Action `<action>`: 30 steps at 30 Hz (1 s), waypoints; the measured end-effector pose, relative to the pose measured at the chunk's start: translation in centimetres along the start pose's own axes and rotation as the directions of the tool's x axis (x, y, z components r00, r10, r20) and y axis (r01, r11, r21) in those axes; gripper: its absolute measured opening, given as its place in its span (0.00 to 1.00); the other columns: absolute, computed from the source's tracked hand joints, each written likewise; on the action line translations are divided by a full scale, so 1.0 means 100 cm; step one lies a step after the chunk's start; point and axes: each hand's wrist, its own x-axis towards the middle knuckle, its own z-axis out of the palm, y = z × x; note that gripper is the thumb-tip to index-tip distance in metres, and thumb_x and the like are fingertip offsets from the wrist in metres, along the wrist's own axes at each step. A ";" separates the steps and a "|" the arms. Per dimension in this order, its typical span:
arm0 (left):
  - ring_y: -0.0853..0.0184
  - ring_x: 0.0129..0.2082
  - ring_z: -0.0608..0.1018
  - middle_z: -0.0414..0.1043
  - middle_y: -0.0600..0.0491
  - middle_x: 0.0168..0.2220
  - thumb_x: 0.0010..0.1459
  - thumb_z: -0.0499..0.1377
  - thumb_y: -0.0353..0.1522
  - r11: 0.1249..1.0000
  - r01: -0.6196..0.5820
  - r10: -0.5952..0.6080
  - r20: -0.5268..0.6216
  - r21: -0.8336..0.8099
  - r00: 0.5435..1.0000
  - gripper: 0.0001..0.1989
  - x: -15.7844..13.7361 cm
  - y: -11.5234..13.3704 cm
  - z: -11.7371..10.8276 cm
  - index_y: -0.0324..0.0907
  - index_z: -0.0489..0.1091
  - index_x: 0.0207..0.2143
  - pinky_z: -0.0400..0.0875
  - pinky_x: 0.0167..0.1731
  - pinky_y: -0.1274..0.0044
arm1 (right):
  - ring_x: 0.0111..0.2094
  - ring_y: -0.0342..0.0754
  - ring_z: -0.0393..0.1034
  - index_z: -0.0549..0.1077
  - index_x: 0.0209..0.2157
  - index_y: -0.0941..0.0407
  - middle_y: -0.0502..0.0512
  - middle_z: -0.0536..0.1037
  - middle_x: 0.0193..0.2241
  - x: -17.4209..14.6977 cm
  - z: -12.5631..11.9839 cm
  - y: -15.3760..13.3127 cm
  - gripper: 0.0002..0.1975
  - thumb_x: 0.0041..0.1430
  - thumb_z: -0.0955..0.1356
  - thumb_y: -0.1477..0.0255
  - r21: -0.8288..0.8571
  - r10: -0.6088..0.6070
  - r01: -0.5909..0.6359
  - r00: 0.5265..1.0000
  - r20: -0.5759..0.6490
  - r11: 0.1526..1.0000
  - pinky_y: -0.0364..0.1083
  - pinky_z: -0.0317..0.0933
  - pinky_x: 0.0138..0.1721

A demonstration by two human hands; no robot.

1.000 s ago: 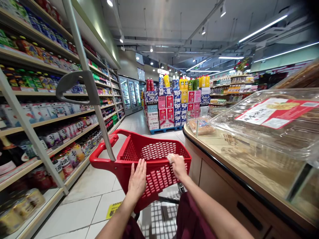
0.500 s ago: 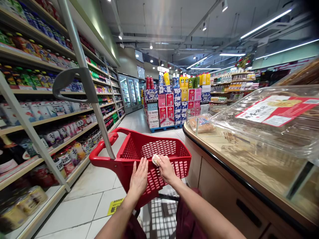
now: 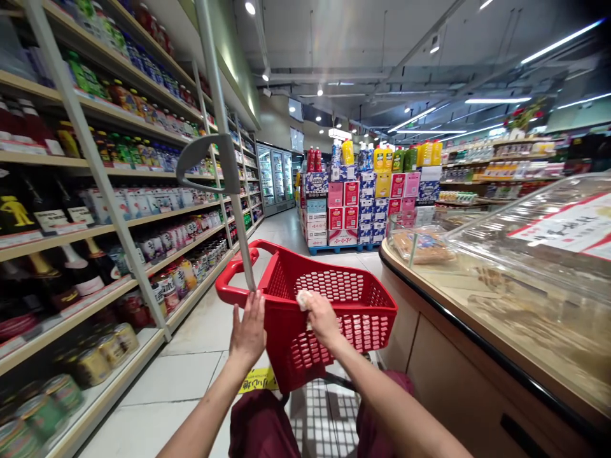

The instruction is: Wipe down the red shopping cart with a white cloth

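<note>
Cart (image 3: 281,334): one red perforated basket cart is standing crosswise before the person, its long axis running left to right; the handle end is pointing left toward the shelves (image 3: 98,172), the other end right toward the tabletop (image 3: 443,292).
Right hand (image 3: 322,318): it is clenching one crumpled white wad (image 3: 302,299) at the cart's near rim; whether cloth or tissue, I cannot tell.
Left hand (image 3: 249,327): it is lying released, fingers extended, against the near side by the handle.
Pole (image 3: 214,95): one metal pole is rising at the handle end, carrying one grey loop (image 3: 230,164).
Floor (image 3: 176,375): pale tiles are spreading underneath, one yellow sticker (image 3: 260,380) showing beside the left wrist.
Tabletop: it is bearing one wrapped bread pack (image 3: 422,247) and, nearer, clear plastic packaging (image 3: 548,235) with a red-and-white label.
Room: the shop's bottles and cans are filling the left shelves; ahead, stacked cartons (image 3: 344,213) are resting on blue pallets (image 3: 334,249), two red bottles (image 3: 311,159) standing on top; three glass fridge doors (image 3: 274,175) are showing beyond.
</note>
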 end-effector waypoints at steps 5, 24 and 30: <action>0.61 0.61 0.49 0.50 0.43 0.60 0.46 0.48 0.24 0.991 0.135 -0.133 -0.078 0.015 0.988 0.34 -0.008 -0.034 -0.011 0.33 0.46 0.58 0.38 0.59 0.59 | 0.50 0.50 0.61 0.66 0.49 0.59 0.60 0.70 0.47 0.003 0.018 -0.032 0.24 0.50 0.57 0.84 0.049 0.002 0.004 0.992 -0.125 0.999 0.53 0.56 0.50; 0.59 0.61 0.50 0.48 0.41 0.60 0.47 0.47 0.24 0.960 0.274 -0.279 -0.110 -0.056 0.954 0.33 -0.002 -0.075 -0.031 0.33 0.46 0.58 0.40 0.57 0.56 | 0.61 0.49 0.42 0.58 0.55 0.57 0.56 0.58 0.57 0.129 -0.012 -0.107 0.22 0.59 0.59 0.79 -0.149 -0.836 0.872 0.490 0.247 0.467 0.56 0.43 0.59; 0.58 0.62 0.47 0.46 0.40 0.61 0.47 0.48 0.26 0.965 0.251 -0.257 -0.099 -0.072 0.961 0.33 0.005 -0.071 -0.033 0.32 0.45 0.58 0.38 0.57 0.55 | 0.61 0.50 0.38 0.58 0.56 0.57 0.58 0.57 0.57 0.186 -0.030 -0.124 0.23 0.58 0.58 0.82 -0.222 -0.727 0.721 0.683 0.068 0.656 0.59 0.37 0.60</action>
